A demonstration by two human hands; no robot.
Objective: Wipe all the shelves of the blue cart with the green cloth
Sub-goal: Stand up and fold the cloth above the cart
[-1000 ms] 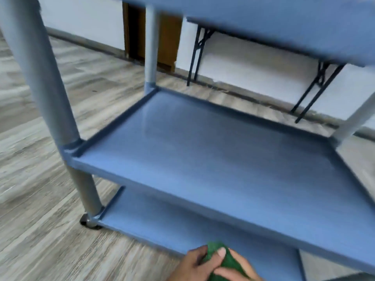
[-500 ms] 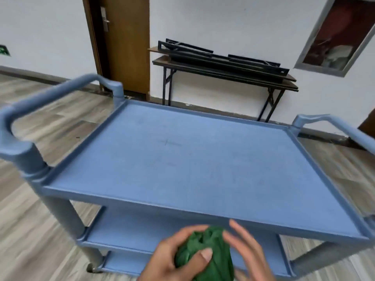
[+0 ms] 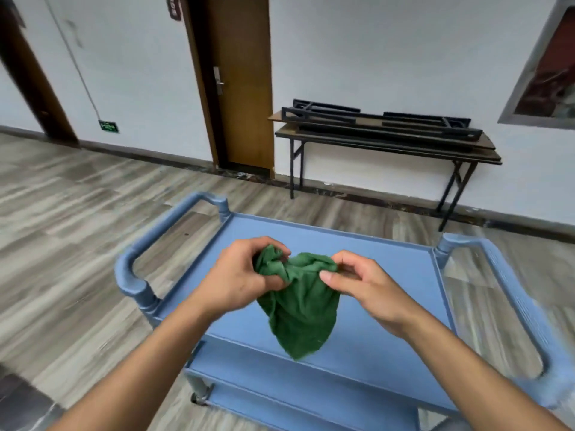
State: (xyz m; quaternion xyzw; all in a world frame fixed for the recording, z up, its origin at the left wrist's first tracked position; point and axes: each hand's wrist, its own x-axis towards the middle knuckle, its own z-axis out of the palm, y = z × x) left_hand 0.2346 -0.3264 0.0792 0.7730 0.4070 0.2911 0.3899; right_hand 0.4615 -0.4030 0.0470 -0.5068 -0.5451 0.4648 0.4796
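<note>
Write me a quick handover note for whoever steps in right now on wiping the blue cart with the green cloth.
Left hand: closed on one bunched top edge of the green cloth.
Right hand: pinching the other top edge.
The cloth is held up between both hands above the top shelf of the blue cart, hanging crumpled, and seems not to be touching the shelf.
Done: cannot tell from this view which shelves are already wiped.
Left: spread or fold the cloth, then wipe the top shelf; check the lower shelf, partly visible below, and any others.
</note>
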